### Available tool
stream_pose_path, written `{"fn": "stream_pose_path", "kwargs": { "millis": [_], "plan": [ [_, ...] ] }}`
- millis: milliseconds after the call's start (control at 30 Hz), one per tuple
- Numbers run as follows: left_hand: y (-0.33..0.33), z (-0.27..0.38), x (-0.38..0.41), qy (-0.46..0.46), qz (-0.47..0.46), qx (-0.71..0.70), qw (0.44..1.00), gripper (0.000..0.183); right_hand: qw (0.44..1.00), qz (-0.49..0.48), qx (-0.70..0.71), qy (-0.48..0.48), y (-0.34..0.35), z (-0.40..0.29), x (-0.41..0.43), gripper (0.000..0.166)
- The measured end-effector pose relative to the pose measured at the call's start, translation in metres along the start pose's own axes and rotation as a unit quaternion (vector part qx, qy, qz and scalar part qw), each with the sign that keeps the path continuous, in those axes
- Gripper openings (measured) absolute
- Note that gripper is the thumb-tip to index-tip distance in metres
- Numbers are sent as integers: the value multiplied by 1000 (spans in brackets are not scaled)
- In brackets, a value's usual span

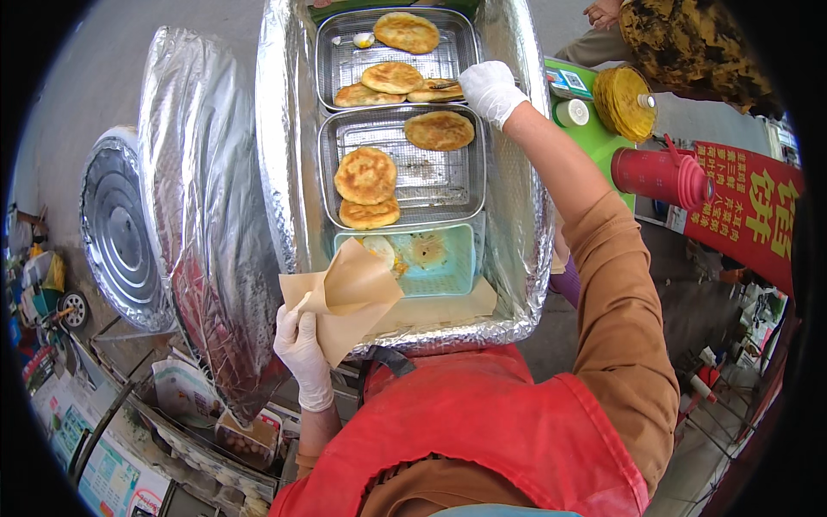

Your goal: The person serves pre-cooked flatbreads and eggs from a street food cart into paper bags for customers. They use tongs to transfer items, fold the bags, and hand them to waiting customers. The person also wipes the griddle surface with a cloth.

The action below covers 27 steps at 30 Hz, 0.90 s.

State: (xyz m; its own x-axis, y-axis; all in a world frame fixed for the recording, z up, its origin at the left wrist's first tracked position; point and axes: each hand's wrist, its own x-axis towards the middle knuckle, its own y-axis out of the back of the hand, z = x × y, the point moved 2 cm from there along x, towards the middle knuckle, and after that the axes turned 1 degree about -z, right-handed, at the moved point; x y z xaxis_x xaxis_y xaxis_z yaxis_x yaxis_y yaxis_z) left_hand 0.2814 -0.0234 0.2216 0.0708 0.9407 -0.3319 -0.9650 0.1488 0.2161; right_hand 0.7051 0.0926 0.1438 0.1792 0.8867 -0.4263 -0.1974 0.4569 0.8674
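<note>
White gloves cover both hands. My left hand pinches an opened brown paper bag at the near left edge of a foil-lined box. Over the far wire tray, at its right side, my right hand is closed on metal tongs, whose tips lie at a flatbread. Beside that flatbread are two more, one overlapping its neighbours; another lies farther back near a piece of boiled egg. The nearer wire tray holds several flatbreads.
A pale green basket with egg sits in the box's near end. Left stand a foil-wrapped lid and a round foil-covered lid. On a green table at right is a red thermos. A person stands beyond it.
</note>
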Motion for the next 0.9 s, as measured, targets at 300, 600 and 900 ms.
{"fn": "stream_pose_path", "kwargs": {
  "millis": [300, 600, 900],
  "plan": [
    [7, 4, -3, -22, -7, 7, 1000, 19, 993, 111, 9, 41, 5, -2, -28, 16],
    [27, 7, -10, -52, 15, -22, 998, 19, 767, -239, 594, -32, -14, -30, -45, 41],
    [47, 0, -19, -45, 78, -44, 995, 14, 492, -292, 806, -149, -103, -104, -56, 15]
  ]
}}
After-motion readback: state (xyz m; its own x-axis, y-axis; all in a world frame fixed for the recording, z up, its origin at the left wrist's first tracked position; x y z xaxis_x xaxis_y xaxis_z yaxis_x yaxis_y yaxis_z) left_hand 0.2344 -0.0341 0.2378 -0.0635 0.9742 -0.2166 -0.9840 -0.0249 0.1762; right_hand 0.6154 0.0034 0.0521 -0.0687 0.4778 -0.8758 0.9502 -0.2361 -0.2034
